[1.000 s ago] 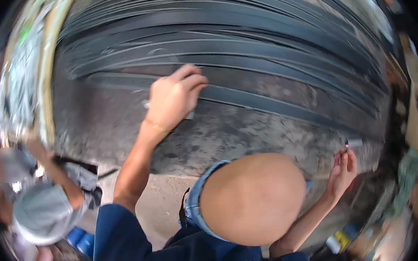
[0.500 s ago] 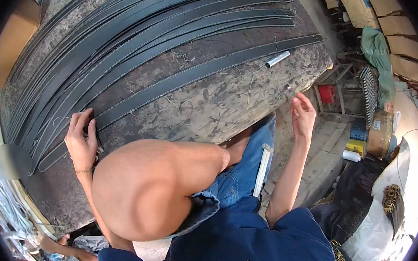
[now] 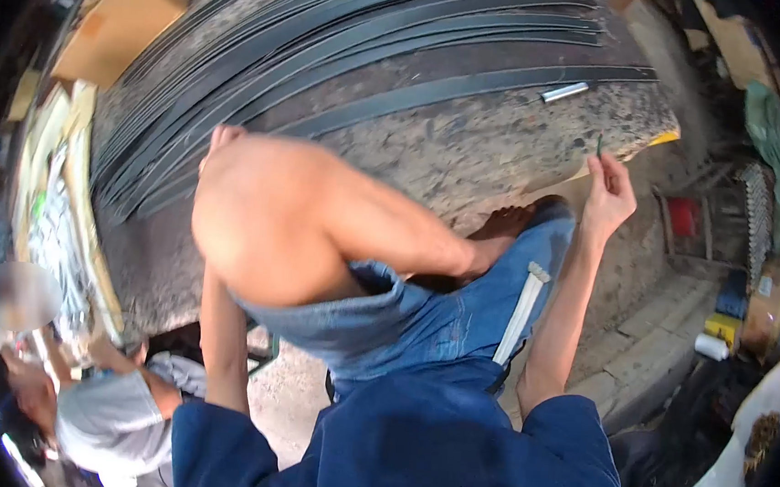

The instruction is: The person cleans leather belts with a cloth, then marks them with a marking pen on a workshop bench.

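Note:
My right hand [image 3: 610,199] is raised off the front right edge of the worktable, thumb and fingers closed in a pinch. A thin, dark sliver [image 3: 599,144] shows at its fingertips, too small to name. My left hand [image 3: 221,141] lies by the dark straps at the table's left, mostly hidden behind my bent knee. One long dark strap [image 3: 438,94] with stitched edges lies apart from the rest. Behind it spreads a bundle of similar straps [image 3: 333,33]. Close to the single strap's right end rests a shiny metal tube [image 3: 564,92].
A cardboard box [image 3: 123,21] stands at the table's far left. Another person in a grey shirt [image 3: 115,414] sits at lower left. To the right are a metal-framed stand with a red part [image 3: 682,216], a green cloth [image 3: 773,132] and a white spool [image 3: 712,348].
My view has swung left, bringing more of the other person into sight. My left hand has slipped mostly behind my knee. My right fingers have drawn together, with the sliver at their tips.

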`<state>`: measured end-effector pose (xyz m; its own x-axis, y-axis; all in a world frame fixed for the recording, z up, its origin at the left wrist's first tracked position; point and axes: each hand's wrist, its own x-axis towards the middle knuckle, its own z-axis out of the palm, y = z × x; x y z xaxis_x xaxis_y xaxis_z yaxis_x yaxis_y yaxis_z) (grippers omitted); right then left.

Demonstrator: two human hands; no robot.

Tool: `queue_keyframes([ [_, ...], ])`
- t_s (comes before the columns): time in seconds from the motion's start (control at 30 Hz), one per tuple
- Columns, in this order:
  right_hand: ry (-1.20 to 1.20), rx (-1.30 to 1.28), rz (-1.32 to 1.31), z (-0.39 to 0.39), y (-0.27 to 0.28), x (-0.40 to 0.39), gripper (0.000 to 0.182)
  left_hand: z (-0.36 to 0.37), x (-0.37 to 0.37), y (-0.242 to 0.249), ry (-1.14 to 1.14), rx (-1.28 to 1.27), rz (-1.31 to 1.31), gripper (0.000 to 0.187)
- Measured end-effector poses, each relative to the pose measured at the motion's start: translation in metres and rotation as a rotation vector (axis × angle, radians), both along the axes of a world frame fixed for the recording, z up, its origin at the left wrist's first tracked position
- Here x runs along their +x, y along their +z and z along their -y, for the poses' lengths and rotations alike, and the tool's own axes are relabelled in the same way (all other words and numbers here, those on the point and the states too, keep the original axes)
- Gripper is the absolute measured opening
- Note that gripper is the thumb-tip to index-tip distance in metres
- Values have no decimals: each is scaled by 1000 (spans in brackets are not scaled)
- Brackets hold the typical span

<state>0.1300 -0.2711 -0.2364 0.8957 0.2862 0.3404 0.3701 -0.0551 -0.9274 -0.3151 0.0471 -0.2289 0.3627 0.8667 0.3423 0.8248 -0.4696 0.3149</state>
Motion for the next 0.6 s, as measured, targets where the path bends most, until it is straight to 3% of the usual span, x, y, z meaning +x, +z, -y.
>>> queue_keyframes([
  [0.2, 202, 162, -107, -59, 41, -27, 22, 13, 15, 5, 141, -41, 252, 19],
  [0.3, 434, 245, -98, -79, 53, -27, 21, 17, 19, 7, 151, -46, 441, 23],
  [0.33, 442, 258, -88, -85, 54, -28, 21, 0, 9, 2, 104, -2, 355, 31],
  [0.6, 615, 160, -240, -135, 29, -70, 20, -10, -14, -6, -71, -41, 285, 25],
])
